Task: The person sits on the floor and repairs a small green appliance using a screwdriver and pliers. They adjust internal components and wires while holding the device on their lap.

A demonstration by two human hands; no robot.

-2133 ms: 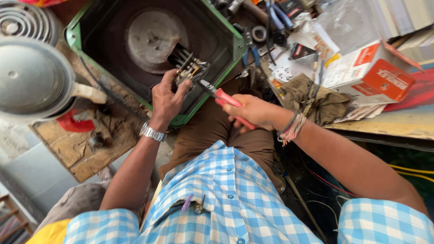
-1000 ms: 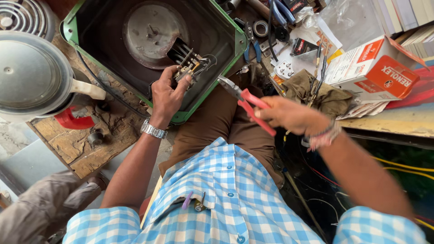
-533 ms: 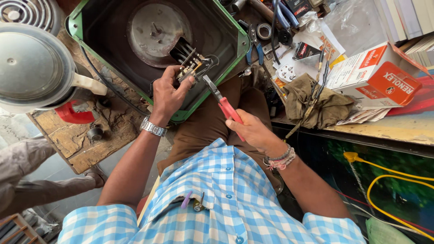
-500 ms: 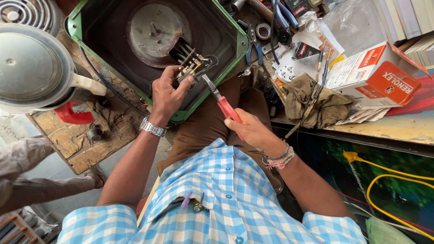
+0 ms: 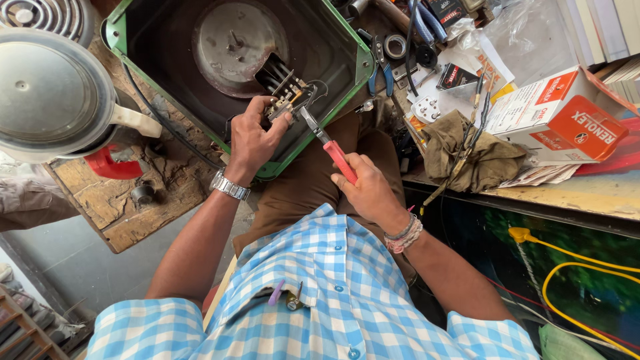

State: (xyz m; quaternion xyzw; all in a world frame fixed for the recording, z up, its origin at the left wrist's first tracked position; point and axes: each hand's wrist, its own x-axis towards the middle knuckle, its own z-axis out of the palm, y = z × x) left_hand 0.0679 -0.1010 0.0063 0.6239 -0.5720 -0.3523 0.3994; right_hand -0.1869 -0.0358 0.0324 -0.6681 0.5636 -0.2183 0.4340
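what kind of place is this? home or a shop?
Most likely a small appliance repair workshop. A green appliance casing lies opened, the left hand holds its wired switch block, and the right hand works red-handled pliers on it. The workbench is cluttered with tools, tape and boxes.

To your right on the bench lies an orange-and-white cardboard box [image 5: 559, 119], flap open. Left of it rests a small dark packet [image 5: 457, 75] on clear plastic wrapping [image 5: 517, 30], beside a white printed leaflet [image 5: 490, 63].

Cluttered workbench [image 5: 587, 193], carton [image 5: 567, 120], rag [image 5: 467, 150]
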